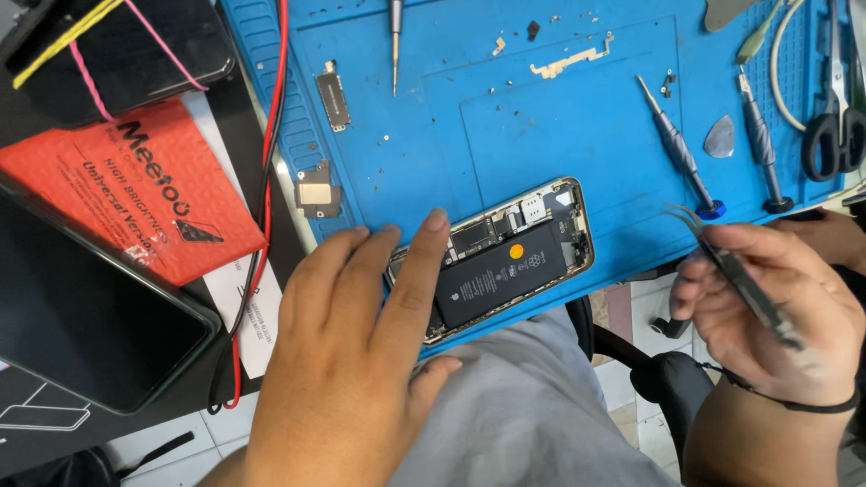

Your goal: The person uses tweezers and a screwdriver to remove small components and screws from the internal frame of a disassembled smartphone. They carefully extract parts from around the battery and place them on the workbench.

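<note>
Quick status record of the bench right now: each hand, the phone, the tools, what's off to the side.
left hand: flat on the opened phone, fingers over its lower end
right hand: holds tweezers, off the mat's edge, apart from the phone
phone: back open, black battery exposed, lying on the blue mat
tools on mat: two screwdrivers, pick, scissors
loose parts: small screws and brackets scattered on mat
left side: red packet, red and black wires

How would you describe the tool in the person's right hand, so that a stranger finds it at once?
Start at the blue work mat, then go to its lower right edge, where the right hand is. It grips thin dark metal tweezers; unlike the round-handled screwdrivers lying nearby, they end in two curved points.
</note>
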